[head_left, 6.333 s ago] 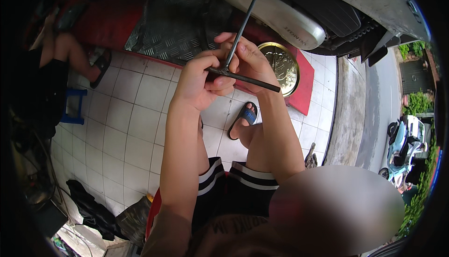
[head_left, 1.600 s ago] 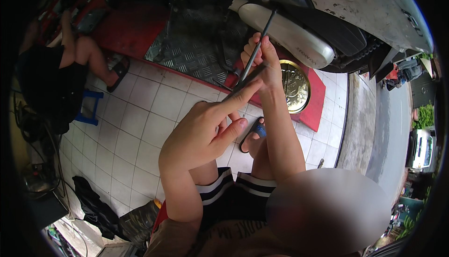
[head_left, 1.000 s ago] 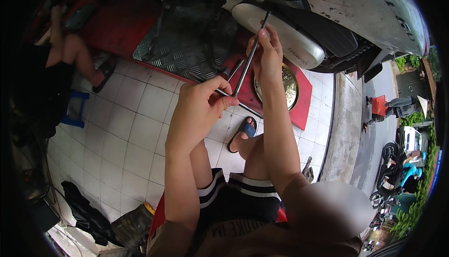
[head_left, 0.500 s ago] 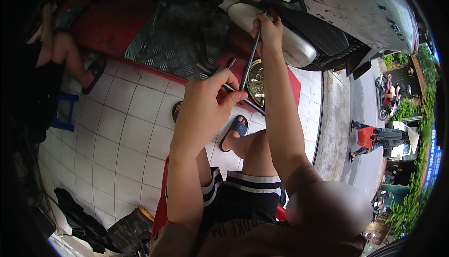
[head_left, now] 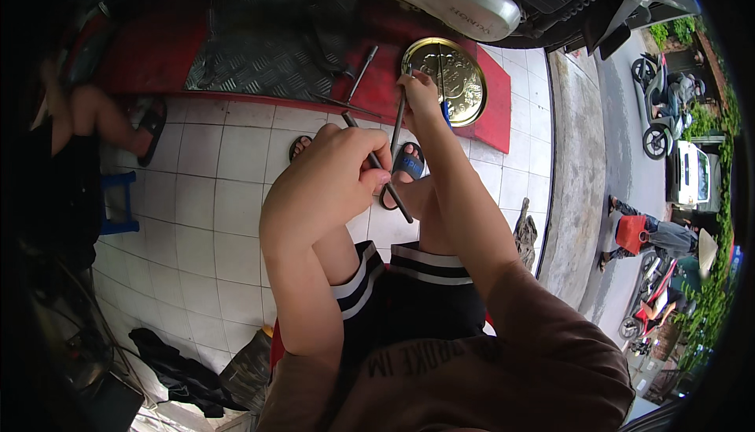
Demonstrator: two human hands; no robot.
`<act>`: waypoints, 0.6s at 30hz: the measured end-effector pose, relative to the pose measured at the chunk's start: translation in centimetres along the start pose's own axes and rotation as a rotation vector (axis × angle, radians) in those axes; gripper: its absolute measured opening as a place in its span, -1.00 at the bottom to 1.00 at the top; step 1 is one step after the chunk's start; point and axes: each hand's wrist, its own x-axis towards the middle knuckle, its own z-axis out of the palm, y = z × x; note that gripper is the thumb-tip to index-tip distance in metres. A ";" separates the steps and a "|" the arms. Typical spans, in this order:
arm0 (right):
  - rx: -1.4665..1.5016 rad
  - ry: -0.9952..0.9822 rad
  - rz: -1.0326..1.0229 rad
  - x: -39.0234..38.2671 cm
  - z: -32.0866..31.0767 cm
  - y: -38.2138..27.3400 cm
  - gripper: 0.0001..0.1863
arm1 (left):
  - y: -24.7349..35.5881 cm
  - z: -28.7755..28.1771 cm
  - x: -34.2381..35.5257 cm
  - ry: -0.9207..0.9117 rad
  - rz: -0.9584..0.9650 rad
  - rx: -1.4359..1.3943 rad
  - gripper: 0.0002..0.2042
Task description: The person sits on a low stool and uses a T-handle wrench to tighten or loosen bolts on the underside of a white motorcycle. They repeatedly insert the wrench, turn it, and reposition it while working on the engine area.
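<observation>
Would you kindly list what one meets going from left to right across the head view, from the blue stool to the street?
Blue stool → left hand gripping a thin metal rod → right hand holding a second rod → round brass tray → concrete kerb → white car.

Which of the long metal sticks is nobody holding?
The short rod lying alone on the red mat. The left hand holds one slanted rod; the right hand holds another upright rod.
</observation>
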 end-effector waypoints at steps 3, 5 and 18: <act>-0.184 0.023 0.062 4.1 -2.3 -0.4 -0.42 | -2.2 2.7 4.1 -0.019 0.004 -0.051 -0.97; -0.229 -0.095 0.134 5.3 -3.6 -1.3 -0.43 | -3.8 4.6 5.7 0.086 0.042 0.031 -0.96; -0.466 -0.181 0.133 8.0 -7.8 0.5 -0.23 | -2.0 10.0 8.7 0.056 0.019 0.418 -0.86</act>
